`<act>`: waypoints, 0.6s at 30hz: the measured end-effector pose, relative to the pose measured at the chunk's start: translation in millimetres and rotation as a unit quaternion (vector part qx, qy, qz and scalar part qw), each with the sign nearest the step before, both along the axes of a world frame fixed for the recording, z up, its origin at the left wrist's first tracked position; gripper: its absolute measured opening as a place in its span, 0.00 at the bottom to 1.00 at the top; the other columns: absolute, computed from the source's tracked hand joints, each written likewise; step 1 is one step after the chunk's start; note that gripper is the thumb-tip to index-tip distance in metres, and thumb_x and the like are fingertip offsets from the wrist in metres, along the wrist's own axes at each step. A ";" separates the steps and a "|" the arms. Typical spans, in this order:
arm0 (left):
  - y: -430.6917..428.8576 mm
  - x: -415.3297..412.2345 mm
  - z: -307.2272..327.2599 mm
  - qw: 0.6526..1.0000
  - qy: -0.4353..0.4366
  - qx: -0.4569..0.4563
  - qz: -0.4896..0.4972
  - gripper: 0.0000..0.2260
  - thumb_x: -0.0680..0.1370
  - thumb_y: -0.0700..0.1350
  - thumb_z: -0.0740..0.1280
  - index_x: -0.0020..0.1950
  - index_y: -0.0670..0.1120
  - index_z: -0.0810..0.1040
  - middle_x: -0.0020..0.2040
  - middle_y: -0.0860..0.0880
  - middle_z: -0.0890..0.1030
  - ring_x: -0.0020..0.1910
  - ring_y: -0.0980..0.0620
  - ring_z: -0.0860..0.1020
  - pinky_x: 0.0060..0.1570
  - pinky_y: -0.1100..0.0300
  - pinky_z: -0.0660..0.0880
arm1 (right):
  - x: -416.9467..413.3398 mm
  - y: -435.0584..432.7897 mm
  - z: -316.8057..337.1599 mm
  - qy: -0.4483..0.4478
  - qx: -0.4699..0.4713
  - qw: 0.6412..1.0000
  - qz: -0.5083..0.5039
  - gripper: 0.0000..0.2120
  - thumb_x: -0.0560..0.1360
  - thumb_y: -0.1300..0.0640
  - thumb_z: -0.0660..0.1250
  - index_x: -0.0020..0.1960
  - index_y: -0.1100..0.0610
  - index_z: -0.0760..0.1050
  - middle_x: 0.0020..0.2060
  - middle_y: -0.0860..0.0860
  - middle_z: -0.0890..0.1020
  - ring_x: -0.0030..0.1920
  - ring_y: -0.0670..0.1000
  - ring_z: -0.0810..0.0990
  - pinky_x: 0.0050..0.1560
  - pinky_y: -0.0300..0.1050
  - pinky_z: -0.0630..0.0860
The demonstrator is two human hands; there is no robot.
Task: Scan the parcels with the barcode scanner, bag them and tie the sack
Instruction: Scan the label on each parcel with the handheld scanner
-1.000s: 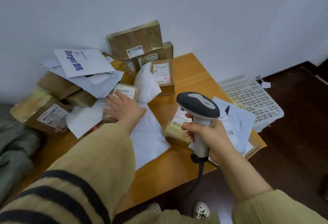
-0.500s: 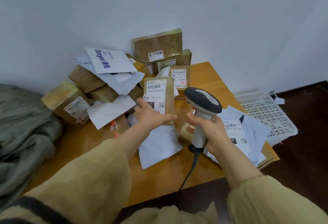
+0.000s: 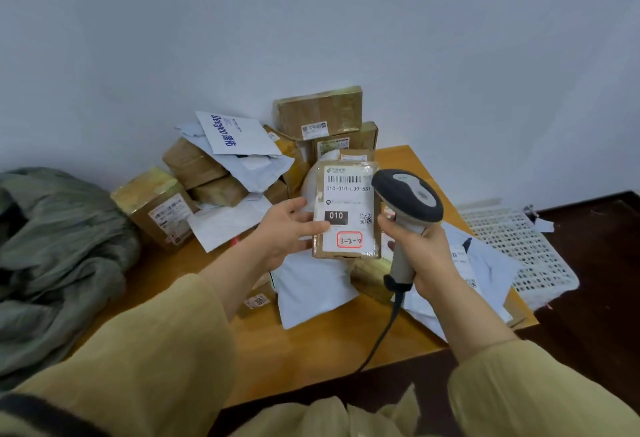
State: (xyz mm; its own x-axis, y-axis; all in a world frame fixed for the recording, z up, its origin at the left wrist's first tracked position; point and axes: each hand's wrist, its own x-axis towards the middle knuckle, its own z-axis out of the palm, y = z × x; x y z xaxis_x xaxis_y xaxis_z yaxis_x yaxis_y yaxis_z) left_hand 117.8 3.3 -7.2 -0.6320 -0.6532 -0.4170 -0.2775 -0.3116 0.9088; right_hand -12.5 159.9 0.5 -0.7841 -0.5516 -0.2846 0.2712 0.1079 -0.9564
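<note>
Small brown labelled parcel (image 3: 346, 208), now lifted off the wooden counter (image 3: 311, 350), was held in left hand (image 3: 287, 229); right hand (image 3: 427, 253) gripped grey barcode scanner (image 3: 408, 197), scan pending.

cam: head-worn | dir: fwd+down onto table (image 3: 311, 360) | dist: close | bg: wall (image 3: 311, 38)

Soft, even, slightly cool light left no hard shadows on the pale grey-white wall (image 3: 311, 21). The white label of the flat brown cardboard parcel (image 3: 346, 199) was sharp and readable. The dark brown wooden floor (image 3: 599, 326) was dim. The wide lens curved the edges, where the mustard-yellow fabric sleeves (image 3: 138, 350) looked soft.
</note>
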 end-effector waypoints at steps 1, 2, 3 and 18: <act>0.3 -0.9 0.7 1.000 0.006 -0.025 0.005 0.30 0.72 0.32 0.71 0.71 0.39 0.66 0.53 0.45 0.82 0.49 0.50 0.82 0.41 0.58 0.81 | 0.1 3.1 3.9 0.024 0.010 1.000 0.000 0.07 0.71 0.57 0.74 0.44 0.50 0.77 0.41 0.48 0.83 0.45 0.50 0.81 0.48 0.51 0.79; 0.0 -2.1 1.1 0.998 0.008 -0.055 0.008 0.27 0.72 0.31 0.71 0.70 0.38 0.69 0.52 0.46 0.82 0.47 0.52 0.82 0.39 0.61 0.81 | 0.7 7.1 8.8 0.040 0.016 0.999 0.007 0.06 0.71 0.56 0.74 0.45 0.51 0.77 0.41 0.49 0.83 0.44 0.51 0.82 0.46 0.50 0.80; -0.4 -4.0 1.3 0.997 0.009 -0.079 0.013 0.25 0.71 0.30 0.71 0.68 0.38 0.71 0.52 0.46 0.82 0.46 0.53 0.81 0.39 0.63 0.80 | 2.1 12.0 14.6 0.051 0.020 0.998 0.021 0.06 0.72 0.55 0.73 0.46 0.54 0.78 0.39 0.51 0.84 0.41 0.51 0.82 0.43 0.48 0.81; 10.7 -31.0 -0.8 0.973 -0.040 -0.213 0.073 0.25 0.71 0.34 0.73 0.66 0.43 0.73 0.59 0.46 0.80 0.55 0.49 0.79 0.54 0.52 0.79 | 26.9 54.6 50.7 0.015 -0.010 0.997 0.075 0.10 0.71 0.67 0.71 0.35 0.60 0.73 0.23 0.54 0.71 0.21 0.48 0.66 0.23 0.40 0.67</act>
